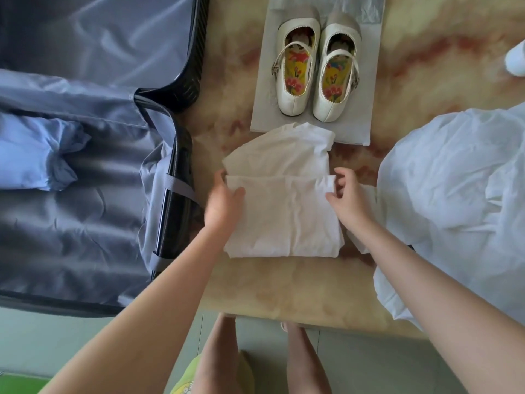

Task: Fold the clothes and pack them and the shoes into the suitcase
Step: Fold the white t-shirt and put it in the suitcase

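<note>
A white garment (284, 211) lies partly folded on the marbled table (284, 291), its near half doubled over the far half. My left hand (223, 200) grips the left end of the folded edge. My right hand (348, 194) pinches the right end of the same edge. A pair of white strap shoes (315, 66) with flowered insoles stands on a grey sheet (264, 115) just beyond the garment. The open suitcase (176, 132) with grey-blue lining lies to the left, and a folded light blue garment (34, 152) rests inside it.
A large crumpled white garment (454, 200) covers the table's right side. A clear plastic bag (366, 9) lies behind the shoes. A white object (515, 58) pokes in at the right edge. My bare legs (255, 359) show below the table's near edge.
</note>
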